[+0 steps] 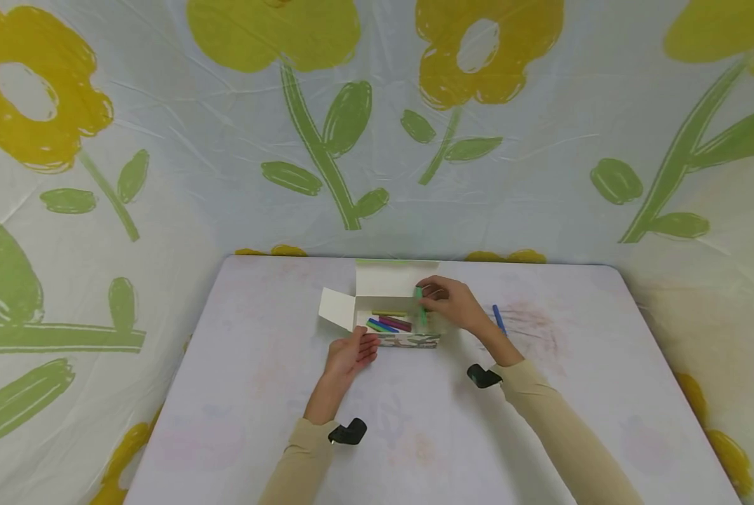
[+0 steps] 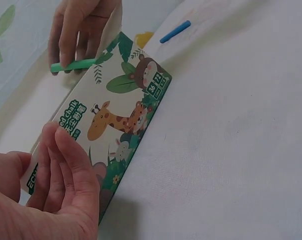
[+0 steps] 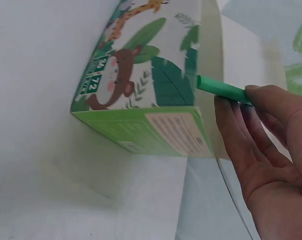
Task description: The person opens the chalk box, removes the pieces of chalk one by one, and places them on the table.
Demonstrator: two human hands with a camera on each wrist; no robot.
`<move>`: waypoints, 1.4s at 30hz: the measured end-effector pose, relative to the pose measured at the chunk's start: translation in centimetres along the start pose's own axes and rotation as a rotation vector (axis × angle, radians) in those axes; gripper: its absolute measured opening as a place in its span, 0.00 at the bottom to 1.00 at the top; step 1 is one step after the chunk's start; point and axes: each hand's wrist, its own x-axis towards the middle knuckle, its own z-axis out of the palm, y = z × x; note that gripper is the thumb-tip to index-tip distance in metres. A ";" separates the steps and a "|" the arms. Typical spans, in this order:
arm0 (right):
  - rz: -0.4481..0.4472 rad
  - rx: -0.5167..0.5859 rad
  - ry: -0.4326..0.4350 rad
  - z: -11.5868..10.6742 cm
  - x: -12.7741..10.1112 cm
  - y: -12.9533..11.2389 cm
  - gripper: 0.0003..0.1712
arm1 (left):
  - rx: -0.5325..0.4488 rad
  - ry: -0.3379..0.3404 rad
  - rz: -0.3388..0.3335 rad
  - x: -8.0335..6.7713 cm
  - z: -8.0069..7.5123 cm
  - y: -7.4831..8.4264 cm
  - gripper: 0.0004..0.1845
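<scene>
Head view shows a small open chalk box [image 1: 402, 330] on the white table [image 1: 275, 393], with a few colored sticks lying inside. The right hand [image 1: 455, 305] pinches a green chalk [image 1: 419, 303] in its fingertips, just above the box's right end. The left hand [image 1: 351, 353] rests against the near left side of the box, fingers nearly straight; it seems to press it, not grip. A blue chalk [image 1: 499, 319] lies on the table beside the right wrist.
</scene>
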 end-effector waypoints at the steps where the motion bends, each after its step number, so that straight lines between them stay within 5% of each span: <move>1: 0.016 0.027 0.000 -0.3 -0.1 0.0 0.19 | -0.002 0.003 -0.007 0.0 0.0 0.0 0.17; 15: 0.174 0.264 0.055 -5.8 -2.2 1.1 0.27 | -0.009 0.002 -0.024 -0.2 -0.2 0.1 0.19; 25: 0.304 0.279 0.141 -8.6 -4.1 2.4 0.36 | 0.044 0.004 -0.014 -0.2 -0.2 0.1 0.19; 36: 0.307 0.468 0.175 -10.2 -6.2 5.6 0.34 | 0.079 -0.007 -0.007 -0.1 -0.4 -0.1 0.21; 42: 0.384 0.345 0.177 -10.5 -7.3 6.9 0.37 | 0.078 -0.015 0.005 -0.2 -0.5 0.0 0.21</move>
